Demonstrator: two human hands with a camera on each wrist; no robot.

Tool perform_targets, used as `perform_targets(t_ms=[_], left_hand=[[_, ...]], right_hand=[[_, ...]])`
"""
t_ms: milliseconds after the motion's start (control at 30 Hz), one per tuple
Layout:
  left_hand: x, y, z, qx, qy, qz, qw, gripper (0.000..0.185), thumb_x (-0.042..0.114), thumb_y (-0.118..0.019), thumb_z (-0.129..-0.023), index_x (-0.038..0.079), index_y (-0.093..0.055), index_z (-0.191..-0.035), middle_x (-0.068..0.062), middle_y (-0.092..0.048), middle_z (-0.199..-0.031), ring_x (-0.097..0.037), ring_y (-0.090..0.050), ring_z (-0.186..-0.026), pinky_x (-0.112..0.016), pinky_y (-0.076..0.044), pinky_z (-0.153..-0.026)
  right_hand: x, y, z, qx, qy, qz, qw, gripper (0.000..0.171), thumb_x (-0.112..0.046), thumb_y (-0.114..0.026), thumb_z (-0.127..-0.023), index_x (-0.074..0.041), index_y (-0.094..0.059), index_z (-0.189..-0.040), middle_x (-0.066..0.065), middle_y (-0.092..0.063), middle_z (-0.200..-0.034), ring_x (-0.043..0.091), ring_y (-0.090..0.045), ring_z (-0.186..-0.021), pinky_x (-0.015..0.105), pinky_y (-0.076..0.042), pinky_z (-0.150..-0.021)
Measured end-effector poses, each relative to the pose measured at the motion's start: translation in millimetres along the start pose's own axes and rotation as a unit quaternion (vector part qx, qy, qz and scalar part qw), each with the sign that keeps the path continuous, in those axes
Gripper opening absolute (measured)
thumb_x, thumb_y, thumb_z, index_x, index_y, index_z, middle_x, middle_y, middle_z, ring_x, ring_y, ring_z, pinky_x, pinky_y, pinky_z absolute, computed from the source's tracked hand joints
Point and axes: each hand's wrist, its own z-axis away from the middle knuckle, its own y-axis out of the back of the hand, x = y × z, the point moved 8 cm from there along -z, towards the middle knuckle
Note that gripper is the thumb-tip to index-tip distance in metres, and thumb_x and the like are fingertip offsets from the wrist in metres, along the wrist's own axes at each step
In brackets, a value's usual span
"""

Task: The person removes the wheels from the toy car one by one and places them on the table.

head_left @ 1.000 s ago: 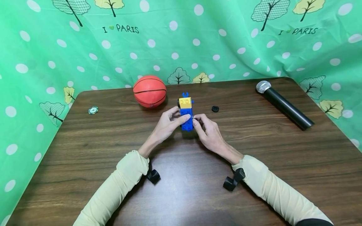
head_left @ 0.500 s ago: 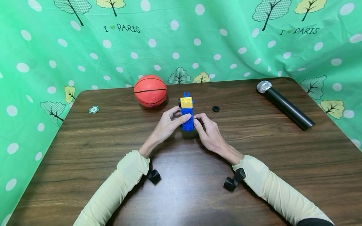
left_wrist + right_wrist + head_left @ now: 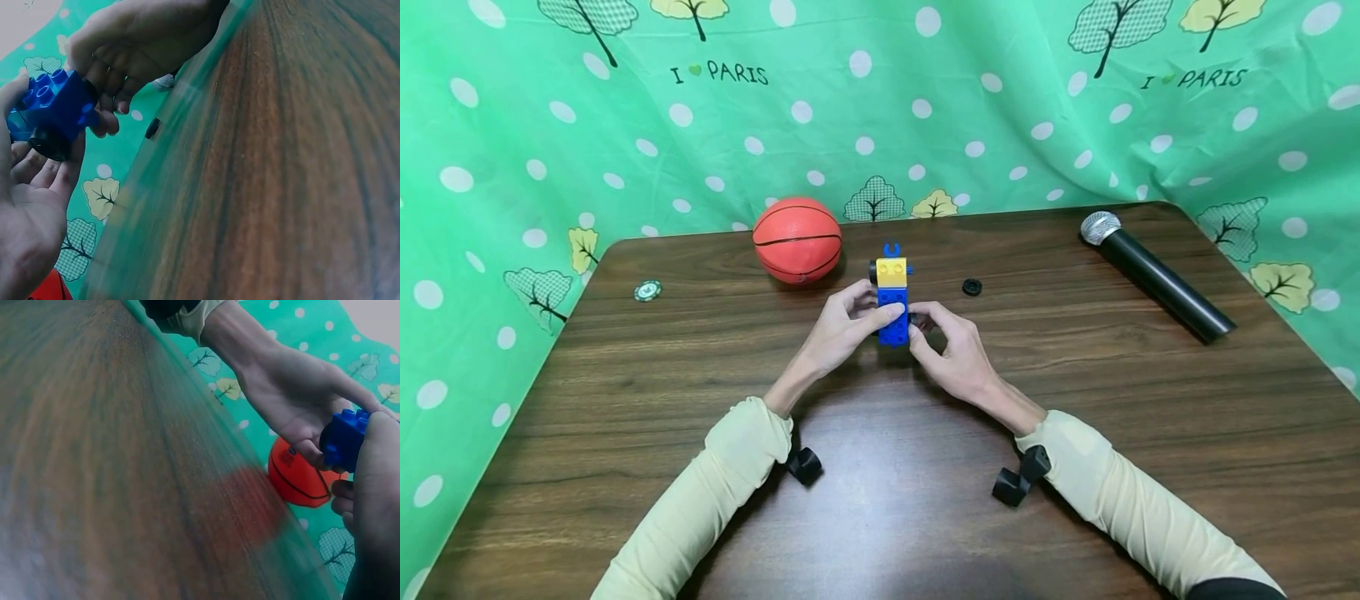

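Observation:
A toy car of blue and yellow building blocks (image 3: 892, 335) is held over the table in the head view, its blue hook pointing away. My left hand (image 3: 841, 332) grips the blue part from the left, thumb lying across the top. On that side a black wheel (image 3: 50, 144) shows in the left wrist view. My right hand (image 3: 957, 352) is at the car's right side, thumb and fingers pinching a second black wheel (image 3: 91, 92) against the blue block. Ahead of it, a blue axle stub (image 3: 910, 270) sticks out bare beside the yellow block.
One loose black wheel (image 3: 972, 287) lies on the brown wooden table (image 3: 880, 517), right of the car. Behind stands a red toy basketball (image 3: 797, 242). A microphone (image 3: 1157, 279) lies at the right, a green-and-white poker chip (image 3: 647, 290) at the far left. A green curtain (image 3: 865, 108) hangs behind.
The right thumb and fingers have shifted slightly at the car's side, and the dark wheel between them shows more. The left hand keeps its hold, and the loose wheel stays put.

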Motion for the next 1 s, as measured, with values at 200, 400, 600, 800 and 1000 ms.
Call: perform_targets(t_ms=[200, 400, 600, 800, 1000], left_hand=[[1.3, -0.9, 0.3, -0.002, -0.008, -0.019, 0.9998, 0.027, 0.016, -0.068, -0.098, -0.002, -0.064, -0.118, -0.016, -0.071, -0.109, -0.026, -0.071, -0.101, -0.039, -0.055, -0.095], [1.8, -1.2, 1.3, -0.003, -0.008, -0.03, 0.9995, 0.029, 0.017, -0.069, -0.098, -0.001, -0.064, -0.119, -0.014, -0.071, -0.11, -0.024, -0.07, -0.102, -0.038, -0.054, -0.097], [3.9, -3.4, 0.5, -0.005, -0.018, -0.029, 0.9994, 0.027, 0.015, -0.069, -0.099, -0.002, -0.064, -0.119, -0.014, -0.071, -0.111, -0.025, -0.069, -0.103, -0.038, -0.053, -0.099], [4.7, -3.5, 0.0, 0.003, -0.014, -0.001, 0.9999, 0.026, 0.013, -0.067, -0.1, -0.003, -0.063, -0.12, -0.016, -0.071, -0.11, -0.026, -0.071, -0.102, -0.039, -0.055, -0.096], [7.4, -5.7, -1.6, -0.001, -0.012, 0.055, 0.9984, 0.032, 0.013, -0.063, -0.1, -0.007, -0.06, -0.125, -0.022, -0.071, -0.116, -0.026, -0.071, -0.101, -0.041, -0.053, -0.098]], right_hand=[[2.8, 0.3, 0.0, 0.0, -0.012, -0.003, 1.0, 0.021, -0.005, -0.063, -0.091, 0.002, -0.067, -0.11, 0.009, -0.069, -0.091, 0.02, -0.063, -0.082, 0.047, -0.055, -0.072], [3.5, 0.4, -0.2, -0.004, -0.017, -0.009, 1.0, 0.02, -0.004, -0.063, -0.09, 0.002, -0.066, -0.108, 0.009, -0.068, -0.089, 0.019, -0.063, -0.082, 0.045, -0.056, -0.073], [5.1, 2.5, -0.3, -0.004, -0.046, -0.006, 0.999, 0.016, -0.004, -0.063, -0.092, 0.001, -0.068, -0.106, 0.006, -0.07, -0.086, 0.018, -0.065, -0.078, 0.038, -0.055, -0.072], [8.5, -0.2, 0.8, -0.027, -0.088, -0.026, 0.995, 0.02, -0.009, -0.056, -0.104, 0.002, -0.066, -0.118, 0.011, -0.071, -0.094, 0.021, -0.064, -0.084, 0.036, -0.052, -0.077], [9.9, -4.0, 1.5, -0.029, -0.103, -0.064, 0.992, 0.051, -0.045, -0.043, -0.111, 0.002, -0.056, -0.123, 0.014, -0.065, -0.095, 0.019, -0.057, -0.082, 0.03, -0.046, -0.073]])
